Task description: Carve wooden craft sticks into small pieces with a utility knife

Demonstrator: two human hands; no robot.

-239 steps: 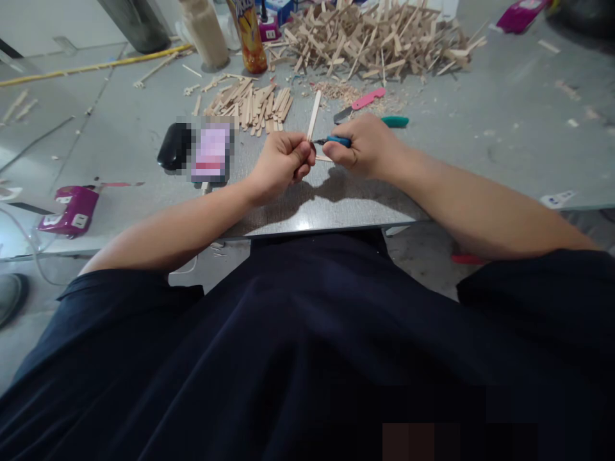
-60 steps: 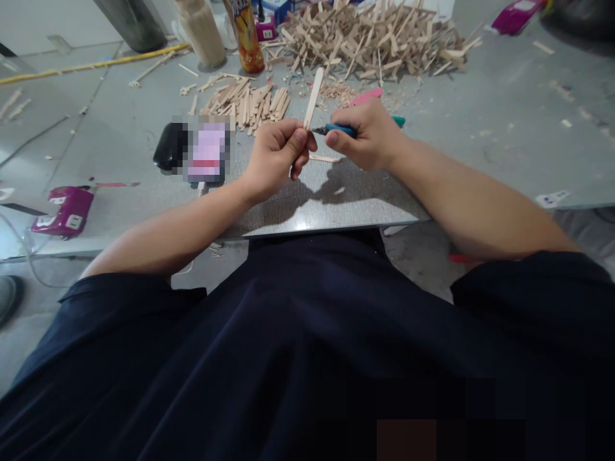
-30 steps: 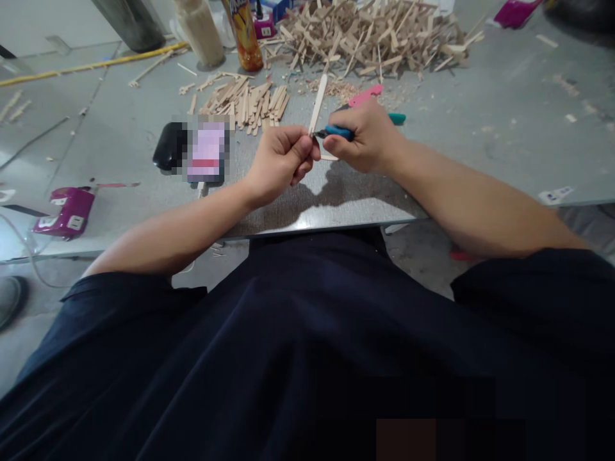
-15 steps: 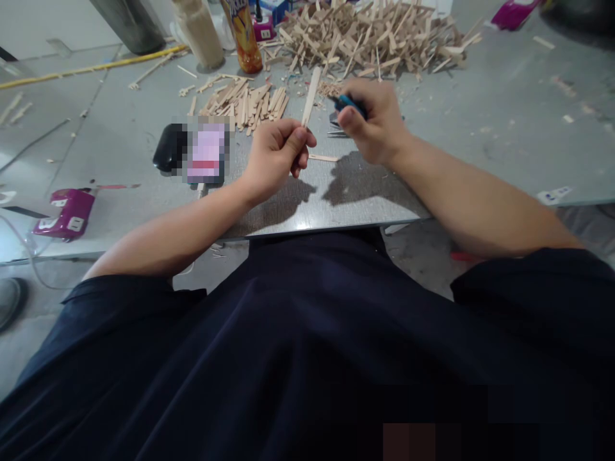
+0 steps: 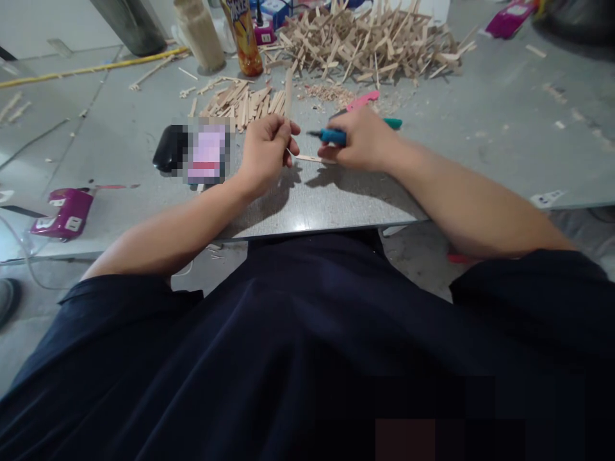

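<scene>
My left hand [image 5: 270,147] is closed, with thumb and fingers pinching a flat wooden craft stick [image 5: 288,93] that points up and away from me. My right hand [image 5: 362,139] is closed around a blue pen-like tool [image 5: 332,136] with a thin dark tip pointing left, toward my left hand. Another wooden stick [image 5: 312,159] lies on the table between the hands, its right end partly under my right hand. Just behind that hand are a pink-handled tool [image 5: 364,100] and a green-ended tool [image 5: 393,123], both partly hidden.
A tall heap of wooden sticks [image 5: 369,48] fills the back, with a smaller pile [image 5: 240,105] nearer. A phone [image 5: 206,153], black case [image 5: 170,148] and purple tape dispenser [image 5: 65,211] lie left. A bottle [image 5: 245,45] and jar [image 5: 202,38] stand behind.
My left hand has shifted slightly left with its stick. My right hand has come down toward me with the blue tool, uncovering the pink and green tools.
</scene>
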